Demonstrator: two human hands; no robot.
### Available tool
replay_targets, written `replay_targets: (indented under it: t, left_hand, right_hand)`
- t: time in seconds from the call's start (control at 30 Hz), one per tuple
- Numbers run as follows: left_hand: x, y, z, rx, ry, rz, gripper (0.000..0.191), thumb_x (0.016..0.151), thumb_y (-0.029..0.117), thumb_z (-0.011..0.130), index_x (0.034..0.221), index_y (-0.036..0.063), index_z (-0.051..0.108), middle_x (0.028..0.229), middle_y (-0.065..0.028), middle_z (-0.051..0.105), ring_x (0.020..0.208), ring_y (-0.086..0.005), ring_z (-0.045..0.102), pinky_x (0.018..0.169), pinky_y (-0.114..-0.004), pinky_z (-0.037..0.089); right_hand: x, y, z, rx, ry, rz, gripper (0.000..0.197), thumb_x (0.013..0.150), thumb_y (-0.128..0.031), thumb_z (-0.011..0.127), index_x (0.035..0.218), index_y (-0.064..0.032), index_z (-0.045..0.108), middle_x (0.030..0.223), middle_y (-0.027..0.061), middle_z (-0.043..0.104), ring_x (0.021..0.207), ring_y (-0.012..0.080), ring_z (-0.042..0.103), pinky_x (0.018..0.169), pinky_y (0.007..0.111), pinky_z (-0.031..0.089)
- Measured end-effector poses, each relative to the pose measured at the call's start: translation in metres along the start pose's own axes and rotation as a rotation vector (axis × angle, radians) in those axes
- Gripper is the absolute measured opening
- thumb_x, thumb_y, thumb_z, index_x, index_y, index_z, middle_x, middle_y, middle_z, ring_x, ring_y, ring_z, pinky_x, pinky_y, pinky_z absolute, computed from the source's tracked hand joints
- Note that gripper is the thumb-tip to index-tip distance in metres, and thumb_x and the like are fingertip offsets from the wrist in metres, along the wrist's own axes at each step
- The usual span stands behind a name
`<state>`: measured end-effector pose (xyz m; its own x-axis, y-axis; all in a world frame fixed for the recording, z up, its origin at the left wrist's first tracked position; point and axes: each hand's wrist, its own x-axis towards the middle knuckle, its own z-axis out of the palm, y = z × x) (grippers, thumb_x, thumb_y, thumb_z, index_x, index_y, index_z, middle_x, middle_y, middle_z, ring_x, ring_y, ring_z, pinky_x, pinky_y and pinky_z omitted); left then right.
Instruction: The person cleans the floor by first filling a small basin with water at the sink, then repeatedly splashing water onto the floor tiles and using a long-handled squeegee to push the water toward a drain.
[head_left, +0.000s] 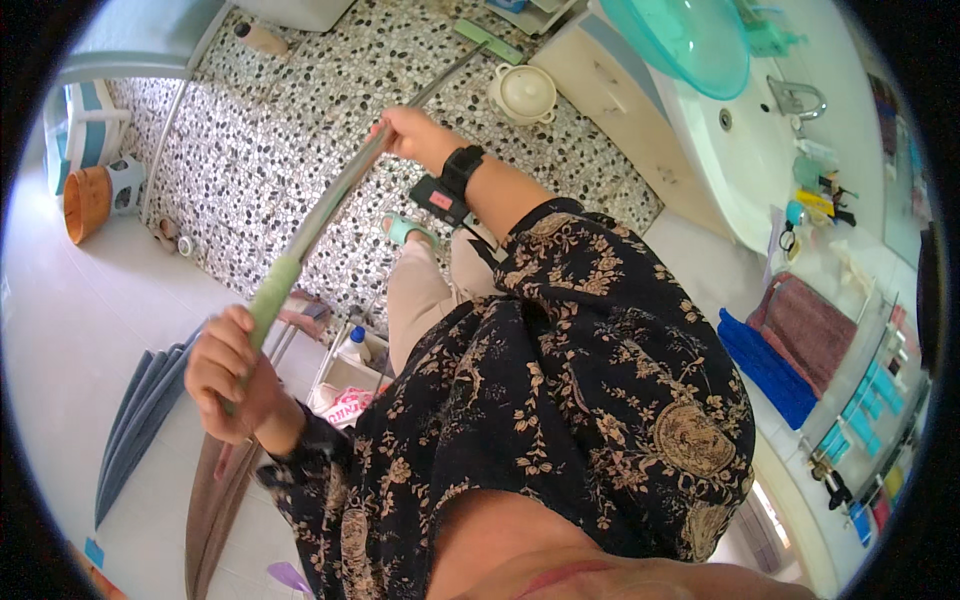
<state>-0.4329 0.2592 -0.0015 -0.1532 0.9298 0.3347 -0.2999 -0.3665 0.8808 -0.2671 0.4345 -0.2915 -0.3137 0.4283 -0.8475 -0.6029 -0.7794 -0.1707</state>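
Observation:
Both my hands hold one long-handled floor squeegee or mop, which slants across the view. My left hand (232, 375) is wrapped around its light green grip (274, 296) at the near end. Farther along, my right hand (412, 135), with a black band on the wrist, closes on the metal pole (337, 191). At the far end, the flat green head (487, 40) rests on the pebble-patterned floor (300, 127). A cream lidded pot (523, 94) stands on the floor beside the head.
A cabinet (600, 105) carries a white washbasin (750, 150) and a teal plastic basin (682, 45) on the right. Towels (146, 427) hang at left. A bottle (259, 39) lies on the floor; a cart (349, 375) stands near my legs. My foot wears a mint slipper (411, 230).

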Motion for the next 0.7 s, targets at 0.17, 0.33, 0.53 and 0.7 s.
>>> replay_targets:
  t: [0.17, 0.33, 0.53, 0.7]
  left_hand:
    - [0.06, -0.051, 0.037, -0.167, -0.192, 0.011, 0.031, 0.082, 0.024, 0.035, 0.055, 0.0116, 0.034, 0.053, -0.003, 0.036, 0.052, -0.0164, 0.038, 0.055, -0.033, 0.032]
    - [0.086, -0.015, 0.085, -0.095, -0.102, 0.079, 0.025, 0.079, 0.028, 0.034, 0.059, 0.0142, 0.032, 0.053, -0.001, 0.033, 0.051, -0.0143, 0.032, 0.056, -0.031, 0.028]
    - [0.114, -0.04, 0.12, -0.125, -0.444, 0.321, 0.023, 0.081, 0.018, 0.039, 0.061, 0.0083, 0.033, 0.053, -0.0034, 0.037, 0.047, -0.014, 0.036, 0.043, -0.028, 0.028]
    - [0.104, -0.039, 0.12, -0.121, -0.343, 0.116, 0.03, 0.08, 0.02, 0.04, 0.055, 0.0104, 0.028, 0.054, -0.0028, 0.03, 0.05, -0.0156, 0.03, 0.05, -0.032, 0.026]
  right_hand:
    - [0.022, -0.079, -0.017, 0.056, -0.001, -0.191, 0.036, 0.086, -0.003, 0.04, 0.119, 0.004, 0.028, 0.09, 0.0176, 0.049, 0.075, 0.0263, 0.057, 0.057, 0.039, 0.051]
    - [-0.027, -0.093, 0.012, -0.038, -0.035, -0.164, 0.034, 0.087, -0.006, 0.039, 0.119, 0.0024, 0.029, 0.093, 0.0184, 0.051, 0.075, 0.0246, 0.057, 0.056, 0.039, 0.051]
    - [-0.037, -0.127, -0.006, 0.153, -0.163, -0.193, 0.008, 0.083, -0.004, 0.047, 0.083, 0.0013, 0.04, 0.076, 0.011, 0.045, 0.064, 0.0204, 0.048, 0.057, 0.037, 0.043]
    - [-0.044, -0.136, -0.003, -0.03, 0.056, -0.197, 0.031, 0.09, -0.011, 0.04, 0.116, 0.0035, 0.032, 0.093, 0.0165, 0.05, 0.063, 0.0205, 0.051, 0.05, 0.032, 0.046]
